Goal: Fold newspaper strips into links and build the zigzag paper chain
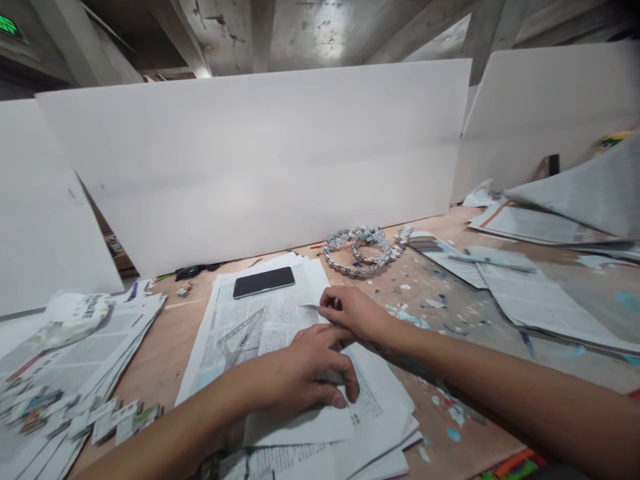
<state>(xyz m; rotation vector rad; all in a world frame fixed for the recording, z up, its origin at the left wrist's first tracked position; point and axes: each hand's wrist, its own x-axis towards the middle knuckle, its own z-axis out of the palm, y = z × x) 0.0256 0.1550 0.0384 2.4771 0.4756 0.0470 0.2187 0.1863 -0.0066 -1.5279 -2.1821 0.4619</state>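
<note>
Near the middle of the near edge of the surface (pixel 385 297), a person is leaning both bare forearms in over a stack of newspaper pages (pixel 395 427). The left hand (pixel 315 367) is resting palm down on a folded newspaper sheet (pixel 300 427) on top; its grip is loosely spread, with thumb and forefinger standing apart. Just beyond it, the right hand (pixel 359 312) is pinching a small raised paper edge (pixel 309 306) between thumb and forefinger, its wrist lying close by the left fingers.

The columns of Chinese print are blurring too much for me to read, though a printed picture of lattice beams is showing beside the left hand. A black smartphone (pixel 264 283) is lying on the far end of the stack, its dark screen displaying no brand or writing.

By the far edge, below a tall white panel (pixel 270 167), a woven paper chain (pixel 333 265) is lying coiled in loops. Toward the right edge, folded paper strips (pixel 425 241) are sitting near more newspapers (pixel 555 287). Toward the left edge, a white plastic bag (pixel 75 319) with dark lettering, too blurred to make out, is resting on another newspaper pile (pixel 127 327), and a zigzag paper chain (pixel 107 419) is lying nearer. High on the left, a green sign (pixel 9 27) is glowing, its letters partly cut off.
</note>
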